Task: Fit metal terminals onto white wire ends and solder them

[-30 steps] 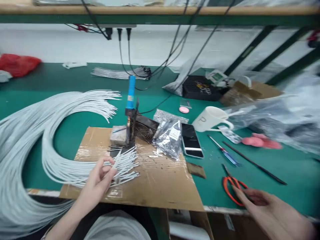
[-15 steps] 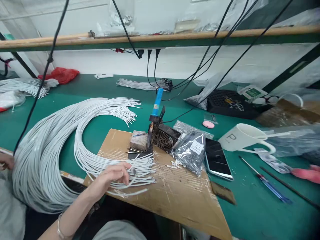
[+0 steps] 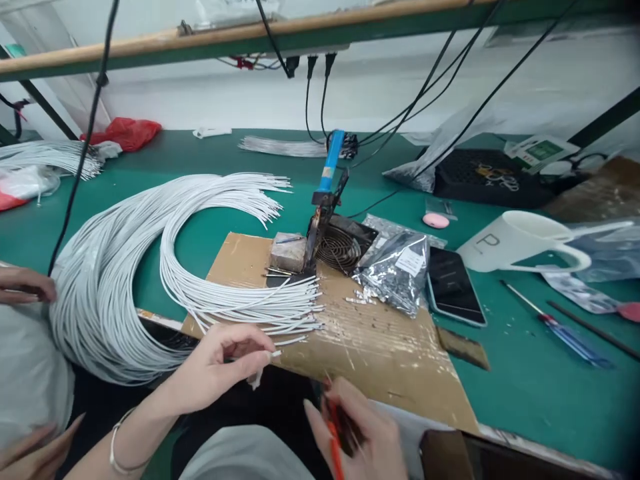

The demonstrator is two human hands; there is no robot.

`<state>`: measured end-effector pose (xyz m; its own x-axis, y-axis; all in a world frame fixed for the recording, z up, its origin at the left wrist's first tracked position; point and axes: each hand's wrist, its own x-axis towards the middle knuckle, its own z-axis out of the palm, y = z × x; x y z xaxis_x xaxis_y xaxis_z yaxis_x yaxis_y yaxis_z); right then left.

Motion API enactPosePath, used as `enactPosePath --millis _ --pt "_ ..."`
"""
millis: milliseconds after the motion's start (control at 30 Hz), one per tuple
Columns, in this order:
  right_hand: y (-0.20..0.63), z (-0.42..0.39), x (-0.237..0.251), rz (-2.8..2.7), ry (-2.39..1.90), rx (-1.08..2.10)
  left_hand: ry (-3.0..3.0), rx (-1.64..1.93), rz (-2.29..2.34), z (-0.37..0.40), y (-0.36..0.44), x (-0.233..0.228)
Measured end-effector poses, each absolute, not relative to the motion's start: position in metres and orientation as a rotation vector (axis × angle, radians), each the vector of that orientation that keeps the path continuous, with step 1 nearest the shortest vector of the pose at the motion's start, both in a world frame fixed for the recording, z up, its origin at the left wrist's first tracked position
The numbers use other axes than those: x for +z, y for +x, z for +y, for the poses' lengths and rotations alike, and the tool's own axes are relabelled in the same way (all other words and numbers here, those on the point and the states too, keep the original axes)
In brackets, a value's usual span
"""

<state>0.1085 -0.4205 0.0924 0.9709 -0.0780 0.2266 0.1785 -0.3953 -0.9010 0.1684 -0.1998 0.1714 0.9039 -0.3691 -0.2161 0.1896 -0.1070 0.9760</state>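
Left hand (image 3: 215, 367) pinched on one white wire (image 3: 260, 363) end at the cardboard's (image 3: 380, 347) near edge — right hand (image 3: 355, 433) clamped on orange-handled scissors (image 3: 334, 440). Best kept taut, blades square to the tip — clear of fingers.

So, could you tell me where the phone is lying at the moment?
In the head view the phone lies flat on the green bench, right of centre, between the silver bag and the white mug.
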Motion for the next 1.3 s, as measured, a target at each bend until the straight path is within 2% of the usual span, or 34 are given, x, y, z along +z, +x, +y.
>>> enactPosePath --millis 167,467,867,1000,1200,1300 --pt "0.117 -0.394 0.105 -0.242 -2.061 -0.13 1.692 -0.489 -0.112 -0.196 0.151 0.16" --pt "0.115 -0.393 0.1 -0.261 -2.024 0.098 1.877 -0.498 -0.169 -0.204 0.143 0.147" --pt "0.109 -0.385 0.088 -0.138 -1.974 0.147 2.036 -0.357 -0.366 -0.204 0.142 0.136" --pt "0.105 -0.381 0.085 -0.058 -1.98 0.06 2.126 -0.181 -0.576 -0.205 0.145 0.135" --pt "0.099 -0.378 0.084 -0.011 -2.0 -0.025 2.377 0.274 -1.124 -0.202 0.149 0.124" --pt "0.097 -0.379 0.083 -0.018 -1.991 -0.015 2.34 0.253 -1.149 -0.199 0.148 0.124"
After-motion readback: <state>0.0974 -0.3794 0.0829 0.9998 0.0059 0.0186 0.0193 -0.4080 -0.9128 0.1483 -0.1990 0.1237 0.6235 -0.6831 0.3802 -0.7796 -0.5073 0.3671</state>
